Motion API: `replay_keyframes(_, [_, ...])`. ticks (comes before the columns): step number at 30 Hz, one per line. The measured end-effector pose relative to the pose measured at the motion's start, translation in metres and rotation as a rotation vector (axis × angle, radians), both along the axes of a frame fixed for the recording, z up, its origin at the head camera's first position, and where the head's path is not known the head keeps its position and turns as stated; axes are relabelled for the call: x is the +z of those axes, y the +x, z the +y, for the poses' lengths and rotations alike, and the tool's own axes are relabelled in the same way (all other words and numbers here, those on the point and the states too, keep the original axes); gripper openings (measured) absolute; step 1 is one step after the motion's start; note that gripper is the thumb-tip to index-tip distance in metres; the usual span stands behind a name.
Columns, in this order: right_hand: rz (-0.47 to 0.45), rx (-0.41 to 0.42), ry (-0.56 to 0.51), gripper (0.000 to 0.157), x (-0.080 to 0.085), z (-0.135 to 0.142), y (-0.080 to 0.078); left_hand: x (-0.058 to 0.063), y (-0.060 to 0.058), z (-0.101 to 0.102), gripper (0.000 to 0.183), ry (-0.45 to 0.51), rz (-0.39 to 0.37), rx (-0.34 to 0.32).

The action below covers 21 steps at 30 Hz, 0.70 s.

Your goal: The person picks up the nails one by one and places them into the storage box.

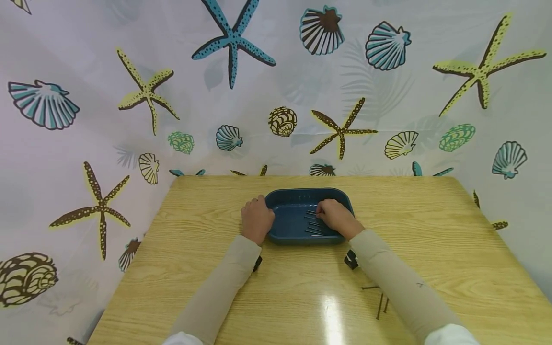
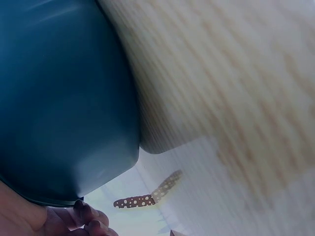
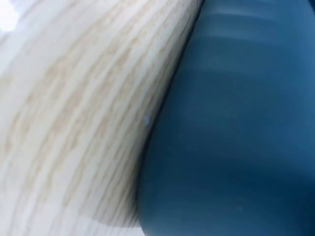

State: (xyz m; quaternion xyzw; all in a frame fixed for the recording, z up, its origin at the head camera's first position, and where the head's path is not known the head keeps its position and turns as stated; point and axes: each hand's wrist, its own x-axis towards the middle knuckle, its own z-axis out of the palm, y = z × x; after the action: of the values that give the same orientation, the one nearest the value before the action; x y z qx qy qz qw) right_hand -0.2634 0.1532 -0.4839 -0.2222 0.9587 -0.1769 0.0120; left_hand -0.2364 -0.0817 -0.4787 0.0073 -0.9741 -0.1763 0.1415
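Observation:
A blue rectangular tray stands on the wooden table. My left hand grips its left rim; in the left wrist view the fingers curl at the edge of the tray wall. Inside the tray, toward the right, my right hand reaches down with bent fingers and pinches the end of a thin dark nail. Several similar nails lie roughly side by side on the tray floor, just below that hand. In the right wrist view only the tray's outer wall and tabletop show, with the fingers out of sight.
A few loose nails lie on the table beside my right forearm, partly hidden by the sleeve. Dark wrist-camera mounts sit under both wrists. A curtain printed with shells and starfish hangs behind the wooden table.

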Motion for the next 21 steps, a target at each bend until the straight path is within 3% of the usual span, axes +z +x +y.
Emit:
replay_keyframes(13, [0.039,-0.006,-0.015,0.006,0.0029,-0.0007,0.0038,0.0002,0.0006,0.0,0.013,0.01,-0.004,0.004])
replay_keyframes(21, [0.113,-0.003,-0.141,0.006,0.0083,-0.0006,0.0093,0.0022,0.0015,-0.0006,0.014,0.019,-0.005,-0.004])
